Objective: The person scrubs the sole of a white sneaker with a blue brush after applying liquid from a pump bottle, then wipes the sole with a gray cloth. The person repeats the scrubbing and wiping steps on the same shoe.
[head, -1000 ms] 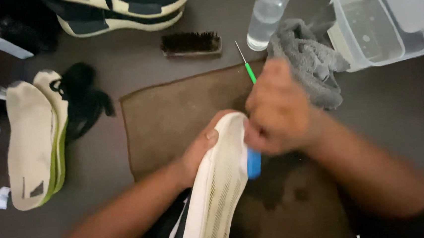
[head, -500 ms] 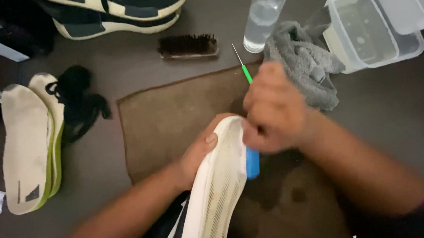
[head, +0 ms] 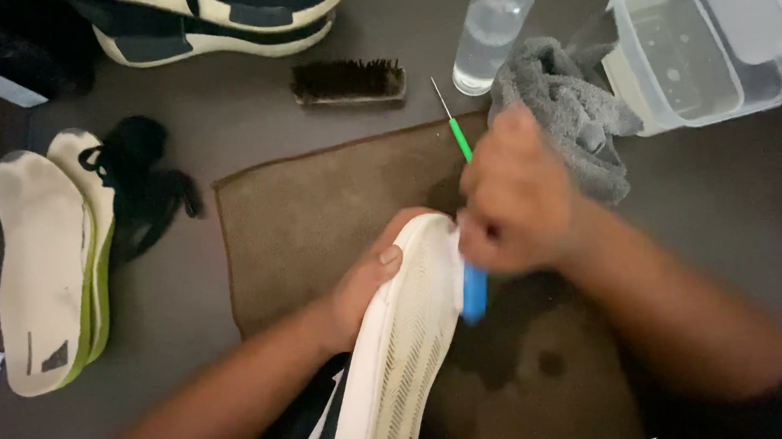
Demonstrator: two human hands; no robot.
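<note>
My left hand (head: 370, 283) grips a sneaker (head: 401, 356) turned sole up, its white patterned sole facing me, over a brown towel (head: 317, 206). My right hand (head: 513, 197) is closed around a blue-handled brush (head: 474, 292), pressed against the toe end of the sole. A thin green pick (head: 454, 128) lies on the towel just beyond my right hand. The brush head is hidden by my fingers.
Two pale insoles (head: 46, 271) and black laces (head: 146, 186) lie at the left. A second sneaker (head: 221, 16), a dark bristle brush (head: 347, 80), a clear bottle (head: 492, 29), a grey cloth (head: 567, 115) and a plastic tub of water (head: 691, 52) sit at the back.
My right hand has shifted slightly along the toe of the sole with the blue brush. The left hand keeps its hold on the sneaker.
</note>
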